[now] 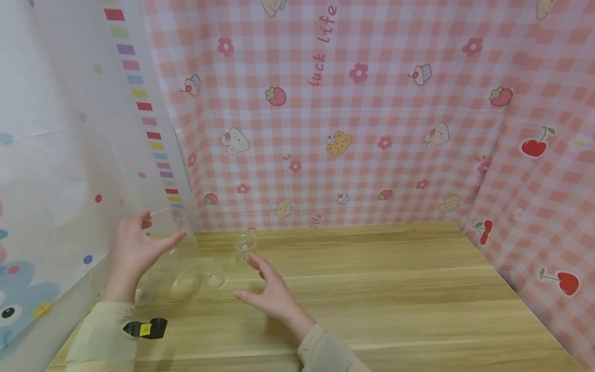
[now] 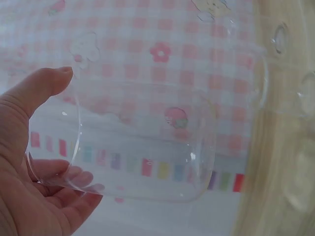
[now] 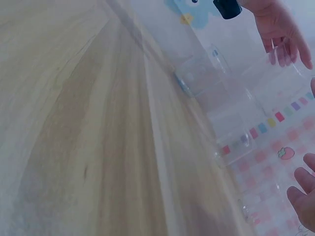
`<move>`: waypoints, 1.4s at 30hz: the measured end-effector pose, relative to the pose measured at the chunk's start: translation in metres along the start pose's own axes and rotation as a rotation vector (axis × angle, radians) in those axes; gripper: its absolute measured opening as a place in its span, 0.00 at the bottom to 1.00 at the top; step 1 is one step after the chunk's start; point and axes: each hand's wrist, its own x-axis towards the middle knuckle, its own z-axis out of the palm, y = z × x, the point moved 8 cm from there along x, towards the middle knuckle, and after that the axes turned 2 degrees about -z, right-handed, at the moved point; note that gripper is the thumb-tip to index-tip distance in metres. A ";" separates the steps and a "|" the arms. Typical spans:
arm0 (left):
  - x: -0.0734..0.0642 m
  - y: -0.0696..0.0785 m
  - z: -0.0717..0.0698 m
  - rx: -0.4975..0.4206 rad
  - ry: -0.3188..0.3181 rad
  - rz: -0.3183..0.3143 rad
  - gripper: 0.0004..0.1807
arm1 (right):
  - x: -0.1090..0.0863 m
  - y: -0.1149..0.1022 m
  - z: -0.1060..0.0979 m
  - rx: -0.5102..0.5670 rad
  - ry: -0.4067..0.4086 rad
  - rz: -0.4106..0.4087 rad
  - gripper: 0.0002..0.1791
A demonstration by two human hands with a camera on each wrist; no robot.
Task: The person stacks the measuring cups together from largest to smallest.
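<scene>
My left hand [image 1: 137,245] grips a clear, see-through cup [image 2: 142,147] near its rim, thumb on one side and fingers curled round the other. The cup is above other clear cups [image 3: 231,142] at the left of the table; whether it touches them I cannot tell. My right hand [image 1: 274,297] has thumb and fingers spread apart, with nothing held between them. Its index fingertip overlaps a small clear cup [image 1: 245,243] in the head view; contact cannot be told. In the right wrist view, only the fingers [image 3: 305,184] of that hand show at the right edge.
A wooden table [image 1: 395,294] stretches away to the right. Pink checked cloth [image 1: 325,129] hangs behind it, and a white patterned cloth [image 1: 56,129] hangs on the left. Another low clear round piece [image 1: 215,279] stands between the hands. A black device [image 1: 146,328] sits on the left sleeve.
</scene>
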 end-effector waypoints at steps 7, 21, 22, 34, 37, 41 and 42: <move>-0.011 0.027 -0.004 -0.007 0.015 0.034 0.55 | 0.001 -0.016 -0.001 -0.030 0.015 -0.048 0.50; -0.035 0.062 0.020 -0.032 -0.001 0.128 0.51 | 0.002 -0.031 -0.003 -0.061 0.046 -0.122 0.52; -0.036 0.064 0.022 -0.027 0.001 0.129 0.52 | 0.002 -0.032 -0.003 -0.061 0.046 -0.124 0.52; -0.051 0.073 0.055 -0.086 -0.025 0.153 0.51 | 0.002 -0.027 -0.006 -0.059 0.086 -0.110 0.55; -0.053 0.075 0.063 -0.098 -0.039 0.152 0.52 | 0.003 -0.024 -0.007 -0.066 0.096 -0.104 0.56; -0.056 0.079 0.070 -0.106 -0.042 0.168 0.52 | 0.003 -0.022 -0.010 -0.069 0.108 -0.091 0.57; -0.057 0.081 0.072 -0.110 -0.040 0.176 0.52 | 0.003 -0.021 -0.010 -0.069 0.111 -0.088 0.57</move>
